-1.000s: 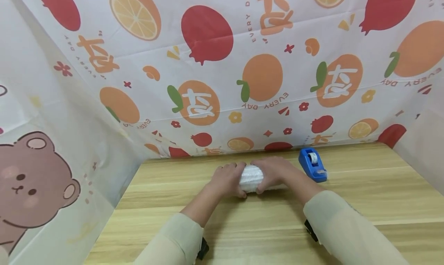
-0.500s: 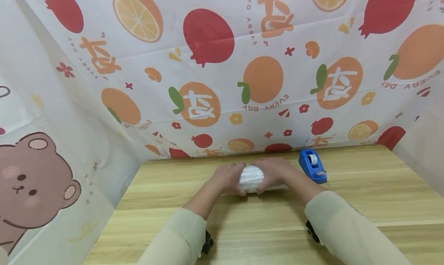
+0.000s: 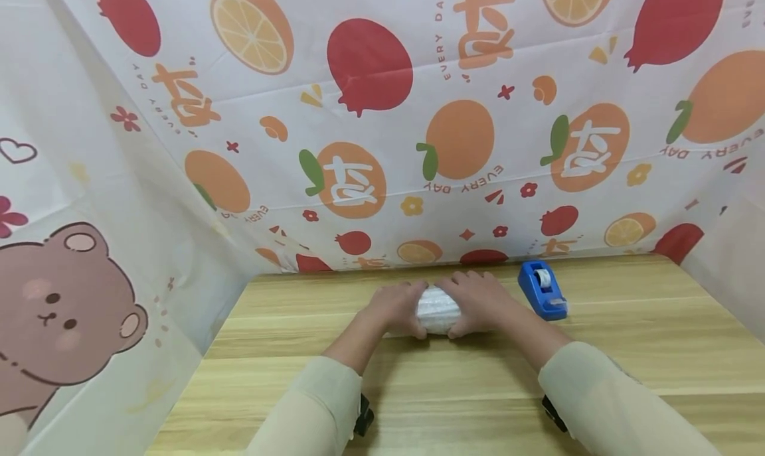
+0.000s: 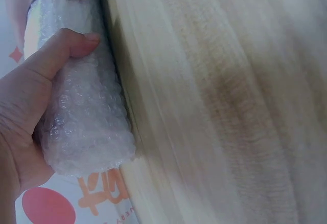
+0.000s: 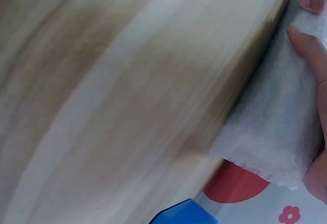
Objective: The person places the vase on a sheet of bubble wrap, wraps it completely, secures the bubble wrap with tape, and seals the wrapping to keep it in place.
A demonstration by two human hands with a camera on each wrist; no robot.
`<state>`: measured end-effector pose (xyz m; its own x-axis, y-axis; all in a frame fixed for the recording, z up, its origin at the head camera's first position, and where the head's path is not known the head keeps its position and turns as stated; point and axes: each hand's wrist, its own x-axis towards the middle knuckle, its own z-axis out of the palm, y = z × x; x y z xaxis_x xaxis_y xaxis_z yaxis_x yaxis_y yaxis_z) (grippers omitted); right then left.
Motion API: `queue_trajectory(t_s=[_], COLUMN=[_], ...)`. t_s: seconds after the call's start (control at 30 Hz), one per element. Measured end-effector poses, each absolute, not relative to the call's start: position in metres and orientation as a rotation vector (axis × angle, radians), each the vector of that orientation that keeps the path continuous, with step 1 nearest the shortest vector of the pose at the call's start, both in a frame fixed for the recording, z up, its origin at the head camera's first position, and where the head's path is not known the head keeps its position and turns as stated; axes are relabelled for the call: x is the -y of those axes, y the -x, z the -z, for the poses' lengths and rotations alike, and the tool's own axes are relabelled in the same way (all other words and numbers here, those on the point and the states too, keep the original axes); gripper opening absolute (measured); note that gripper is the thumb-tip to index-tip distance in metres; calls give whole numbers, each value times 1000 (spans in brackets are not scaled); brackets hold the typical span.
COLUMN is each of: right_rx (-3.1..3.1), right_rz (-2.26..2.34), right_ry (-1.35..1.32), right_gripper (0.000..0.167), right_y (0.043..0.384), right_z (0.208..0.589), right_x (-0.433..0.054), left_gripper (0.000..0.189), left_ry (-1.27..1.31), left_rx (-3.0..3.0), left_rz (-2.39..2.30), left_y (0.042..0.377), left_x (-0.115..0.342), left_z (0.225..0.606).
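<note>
A cylindrical bundle of clear bubble wrap (image 3: 439, 310) lies crosswise near the back of the wooden table. My left hand (image 3: 399, 308) grips its left half, thumb on the near side and fingers over the far side. On the right half, my right hand (image 3: 478, 302) holds it the same way, its fingers a little spread. The two thumbs sit a short gap apart. The left wrist view shows the bundle's bubbly end (image 4: 92, 152) sticking out past the hand. In the right wrist view the other end (image 5: 260, 157) juts out likewise. What lies inside the wrap is hidden.
A blue tape dispenser (image 3: 542, 290) with a roll of tape stands just right of the right hand. Behind the wooden table (image 3: 454, 389) hangs a fruit-print sheet (image 3: 394, 131). A bear-print sheet (image 3: 78, 303) borders the left side.
The head view has shifted slightly, so the scene sits a bit further right. My right hand's fingers show more spread over the bundle. Both hands stay on it.
</note>
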<state>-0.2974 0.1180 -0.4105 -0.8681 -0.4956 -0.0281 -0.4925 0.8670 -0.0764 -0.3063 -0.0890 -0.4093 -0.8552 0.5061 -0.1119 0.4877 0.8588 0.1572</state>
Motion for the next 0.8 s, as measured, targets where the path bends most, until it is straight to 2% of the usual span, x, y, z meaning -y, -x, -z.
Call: queue_trajectory(t_s=[0.33, 0.8], right_rx=[-3043, -3086], right_rz=[94, 72], right_ry=[809, 887], right_gripper=[98, 99], right_y=[297, 303], right_z=[420, 419], right_x=[-122, -125], left_gripper=[82, 73], left_ry=[-731, -716], left_rx=[-2775, -2578], left_rz=[-242, -409], left_y=[318, 337], left_x=[87, 88], left_z=[406, 395])
